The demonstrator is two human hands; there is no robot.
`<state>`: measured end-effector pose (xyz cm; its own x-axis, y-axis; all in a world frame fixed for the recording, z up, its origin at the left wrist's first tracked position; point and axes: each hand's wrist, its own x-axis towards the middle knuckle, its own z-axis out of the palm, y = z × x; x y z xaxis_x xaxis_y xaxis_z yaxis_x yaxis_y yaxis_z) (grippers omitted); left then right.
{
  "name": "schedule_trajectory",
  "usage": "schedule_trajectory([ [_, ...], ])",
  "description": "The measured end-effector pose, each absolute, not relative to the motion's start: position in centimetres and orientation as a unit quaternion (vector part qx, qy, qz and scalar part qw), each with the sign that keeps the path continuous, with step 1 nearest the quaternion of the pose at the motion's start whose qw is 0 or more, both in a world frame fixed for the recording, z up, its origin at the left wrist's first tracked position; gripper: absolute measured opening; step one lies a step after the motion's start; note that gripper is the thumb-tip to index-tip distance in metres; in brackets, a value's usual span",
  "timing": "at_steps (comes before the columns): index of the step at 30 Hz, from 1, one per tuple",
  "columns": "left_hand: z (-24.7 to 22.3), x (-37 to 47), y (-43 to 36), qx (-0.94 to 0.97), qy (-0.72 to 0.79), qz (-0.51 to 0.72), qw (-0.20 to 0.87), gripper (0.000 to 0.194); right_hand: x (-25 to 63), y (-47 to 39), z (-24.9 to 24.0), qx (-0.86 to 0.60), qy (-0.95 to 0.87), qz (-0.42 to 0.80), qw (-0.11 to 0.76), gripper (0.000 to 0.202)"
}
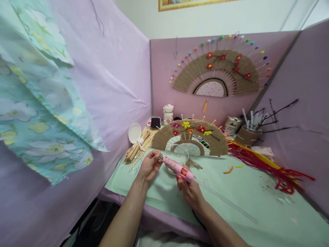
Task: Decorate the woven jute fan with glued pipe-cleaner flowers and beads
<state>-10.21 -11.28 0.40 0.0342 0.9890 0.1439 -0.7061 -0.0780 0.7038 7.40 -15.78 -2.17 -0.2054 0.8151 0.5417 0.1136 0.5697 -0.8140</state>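
Note:
My right hand (pixel 190 192) is wrapped round a pink hot glue gun (pixel 172 165), its nozzle pointing left. From the back of the gun a long clear glue stick (pixel 226 199) runs out to the lower right. Close to the nozzle tip, the fingers of my left hand (pixel 149 167) are pinched together; whatever they hold is too small to make out. Behind the gun sits a clear round plastic container (pixel 187 153), partly covered by it. A twine-wrapped fan (pixel 162 138) with colourful flowers stands upright just beyond my hands.
Bundled thin sticks (pixel 131 155) lie at the left beside a white scalloped dish (pixel 135 133). A white jar (pixel 168 112) stands behind. At right are pipe cleaners (pixel 269 168) and a pot (pixel 248 136) with sticks and twigs. Another decorated fan (pixel 186 76) hangs on the back panel.

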Motion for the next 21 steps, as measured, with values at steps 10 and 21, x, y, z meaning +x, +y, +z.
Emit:
schedule_trajectory([
  [10, -0.1, -10.1, -11.0, 0.299, 0.215, 0.675, 0.639, 0.038, 7.6, -15.9, -2.7, -0.305, -0.693, 0.338, 0.559, 0.037],
  [21, 3.7, -14.8, -3.9, 0.363, 0.324, 0.738, 0.467, 0.029, 7.9, -16.0, -3.1, -0.293, -0.663, 0.340, 0.600, 0.035],
])
